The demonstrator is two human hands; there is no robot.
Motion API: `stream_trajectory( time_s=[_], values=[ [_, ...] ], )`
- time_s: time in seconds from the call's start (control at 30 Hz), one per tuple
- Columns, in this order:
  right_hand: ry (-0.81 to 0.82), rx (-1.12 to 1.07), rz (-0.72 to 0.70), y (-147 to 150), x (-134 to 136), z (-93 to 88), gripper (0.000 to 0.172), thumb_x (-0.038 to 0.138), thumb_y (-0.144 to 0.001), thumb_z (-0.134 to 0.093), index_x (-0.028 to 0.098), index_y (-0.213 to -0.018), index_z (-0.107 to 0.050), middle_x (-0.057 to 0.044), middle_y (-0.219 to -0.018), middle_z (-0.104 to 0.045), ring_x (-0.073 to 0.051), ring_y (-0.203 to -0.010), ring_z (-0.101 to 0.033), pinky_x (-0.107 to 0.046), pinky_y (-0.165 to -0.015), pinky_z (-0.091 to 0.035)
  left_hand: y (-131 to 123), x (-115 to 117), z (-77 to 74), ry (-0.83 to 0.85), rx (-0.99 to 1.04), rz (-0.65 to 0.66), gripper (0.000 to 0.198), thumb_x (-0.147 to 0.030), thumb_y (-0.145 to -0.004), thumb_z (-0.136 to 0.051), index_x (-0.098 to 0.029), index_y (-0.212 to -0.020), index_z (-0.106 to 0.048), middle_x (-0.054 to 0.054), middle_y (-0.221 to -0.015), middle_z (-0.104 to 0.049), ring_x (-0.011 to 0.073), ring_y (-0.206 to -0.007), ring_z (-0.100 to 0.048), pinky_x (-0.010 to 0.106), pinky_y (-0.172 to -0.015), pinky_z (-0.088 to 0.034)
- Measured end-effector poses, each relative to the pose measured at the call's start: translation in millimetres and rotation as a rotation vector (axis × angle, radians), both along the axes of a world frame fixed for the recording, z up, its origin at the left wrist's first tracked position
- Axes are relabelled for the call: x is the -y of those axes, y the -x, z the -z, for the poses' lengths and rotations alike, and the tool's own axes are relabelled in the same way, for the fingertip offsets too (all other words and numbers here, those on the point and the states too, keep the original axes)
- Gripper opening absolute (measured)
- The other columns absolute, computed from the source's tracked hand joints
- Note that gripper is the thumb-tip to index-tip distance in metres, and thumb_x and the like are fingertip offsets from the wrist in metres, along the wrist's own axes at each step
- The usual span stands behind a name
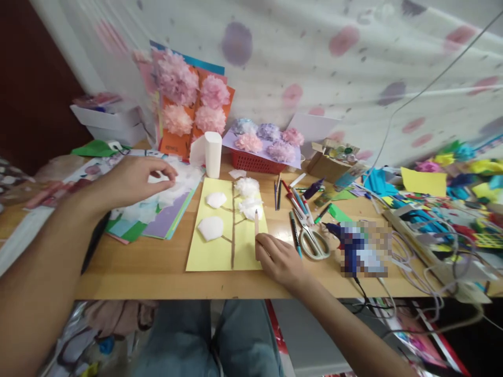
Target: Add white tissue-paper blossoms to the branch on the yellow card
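Note:
A yellow sheet [208, 256] lies on the wooden table, with a brown trunk and branches down its middle. Two flat white paper pieces [211, 228] are on its left half. Fluffy white tissue tufts [247, 187] sit at its upper right. My right hand [281, 262] is closed round a pale pencil-like stick [257, 224], whose dark tip points up at the lower tuft. My left hand [137, 178] hovers over white tissue pieces [181, 180] on stacked coloured paper, its thumb and fingers curved and apart, with nothing seen between them.
Scissors [314, 244], pens and a glue gun [349, 243] lie to the right, with loose cables beyond. A white bottle [212, 154] and a red basket [255, 162] of tissue flowers stand behind the sheet. Paper scraps fill the far right.

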State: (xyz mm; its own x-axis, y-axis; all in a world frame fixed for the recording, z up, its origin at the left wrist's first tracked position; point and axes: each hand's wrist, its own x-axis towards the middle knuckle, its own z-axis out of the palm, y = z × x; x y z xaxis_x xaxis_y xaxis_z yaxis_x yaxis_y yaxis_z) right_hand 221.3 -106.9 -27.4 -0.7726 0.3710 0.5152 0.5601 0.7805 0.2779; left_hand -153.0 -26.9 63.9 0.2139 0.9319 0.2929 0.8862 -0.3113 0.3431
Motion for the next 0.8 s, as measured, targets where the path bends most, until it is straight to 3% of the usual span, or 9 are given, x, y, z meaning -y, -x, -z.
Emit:
stream_trajectory(
  time_s=[0.07,0.17,0.33,0.5,0.6,0.7,0.8],
  values=[
    [0.030,0.007,-0.023,-1.5,-1.7,1.4,0.023,0.005,-0.098,-0.044,0.019,-0.092,-0.061,-0.012,-0.098,-0.071,-0.020,-0.088,-0.068,-0.030,-0.070,-0.054,-29.6,-0.7,-7.2,0.002,0.149,0.079,0.026,-0.041,-0.084,-0.064,-0.017,-0.088,-0.074,0.002,-0.098,-0.077,0.0171,-0.088,-0.066,0.028,-0.084,-0.047],
    [0.043,0.035,-0.034,-2.0,-3.9,2.9,0.023,0.006,-0.099,-0.042,0.019,-0.091,-0.061,-0.011,-0.097,-0.071,-0.019,-0.088,-0.067,-0.030,-0.070,-0.054,-75.1,-4.2,-3.4,0.016,0.383,0.177,0.021,-0.036,-0.083,-0.065,-0.017,-0.087,-0.072,0.003,-0.090,-0.077,0.0167,-0.081,-0.069,0.028,-0.078,-0.051],
    [0.058,0.131,-0.030,1.7,-4.1,1.2,0.025,0.004,-0.098,-0.041,0.018,-0.088,-0.060,-0.011,-0.094,-0.068,-0.019,-0.083,-0.064,-0.030,-0.067,-0.053,-129.8,-8.8,28.7,0.230,0.771,0.225,0.020,-0.033,-0.078,-0.073,-0.015,-0.085,-0.067,0.005,-0.085,-0.076,0.0198,-0.080,-0.072,0.030,-0.073,-0.056],
    [0.255,0.167,0.069,0.5,7.1,-11.8,0.019,0.004,-0.095,-0.045,0.015,-0.100,-0.061,-0.012,-0.093,-0.067,-0.022,-0.080,-0.065,-0.032,-0.061,-0.056,-145.7,-8.1,54.8,0.587,1.092,0.188,0.024,-0.030,-0.077,-0.078,-0.016,-0.087,-0.062,0.005,-0.077,-0.074,0.0185,-0.074,-0.075,0.031,-0.072,-0.059],
    [0.446,-0.140,0.147,3.1,8.8,-27.0,0.028,0.004,-0.094,-0.044,0.017,-0.111,-0.061,-0.013,-0.105,-0.069,-0.022,-0.090,-0.069,-0.034,-0.071,-0.061,-143.1,-7.1,57.4,0.648,1.106,0.201,0.024,-0.031,-0.077,-0.079,-0.016,-0.087,-0.063,0.004,-0.076,-0.073,0.0174,-0.072,-0.074,0.030,-0.071,-0.059],
    [0.752,-0.679,0.213,17.2,-7.9,-39.9,0.014,0.022,-0.093,-0.059,0.020,-0.106,-0.065,-0.009,-0.102,-0.071,-0.019,-0.089,-0.071,-0.033,-0.075,-0.064,-138.3,-6.4,54.9,0.660,1.049,0.280,0.023,-0.033,-0.076,-0.079,-0.017,-0.085,-0.065,0.003,-0.074,-0.072,0.0158,-0.069,-0.072,0.029,-0.069,-0.059],
    [1.073,-0.954,0.243,36.9,-38.9,-42.2,0.032,0.038,-0.081,-0.076,0.018,-0.105,-0.067,-0.009,-0.099,-0.074,-0.021,-0.087,-0.074,-0.034,-0.074,-0.064,-133.5,-6.1,51.1,0.682,0.972,0.396,0.018,-0.032,-0.078,-0.076,-0.017,-0.086,-0.067,0.003,-0.078,-0.073,0.0152,-0.070,-0.070,0.029,-0.068,-0.058]
  ],
)
